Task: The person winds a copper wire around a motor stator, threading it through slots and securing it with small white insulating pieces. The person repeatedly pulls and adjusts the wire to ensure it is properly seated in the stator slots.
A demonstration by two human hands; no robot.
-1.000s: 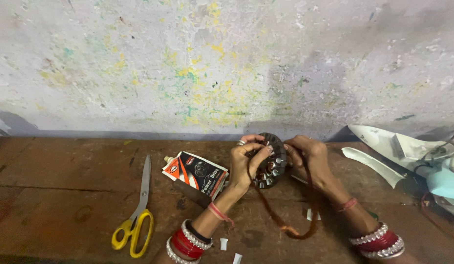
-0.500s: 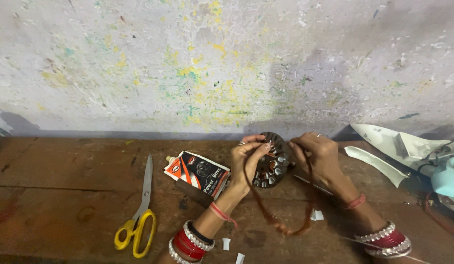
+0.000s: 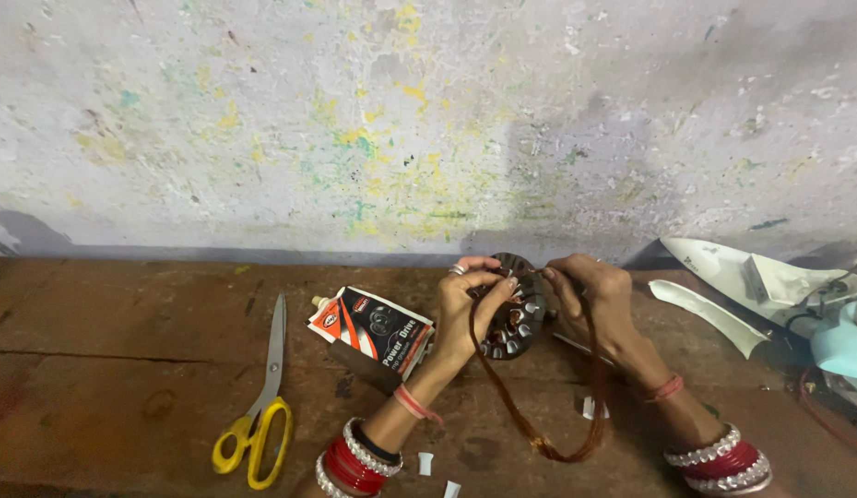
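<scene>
since the earlier frame the two hands have stayed at the round motor stator (image 3: 519,309), and the hanging loop of copper wire (image 3: 548,433) has swung a little, its lowest bend now below and slightly right of the stator. the left hand (image 3: 470,304) is clenched around the stator's left rim, fingers curled over the front, holding it upright above the desk (image 3: 124,369). the right hand (image 3: 590,295) pinches the wire at the stator's upper right edge. the stator is a dark ring with pale slots around its face, partly hidden by fingers. the wire is reddish brown and droops from both sides of the stator. left of the stator lies a red, black and white pouch (image 3: 373,327), and farther left yellow-handled scissors (image 3: 260,406). right of the stator lie white plastic pieces (image 3: 723,295).
</scene>
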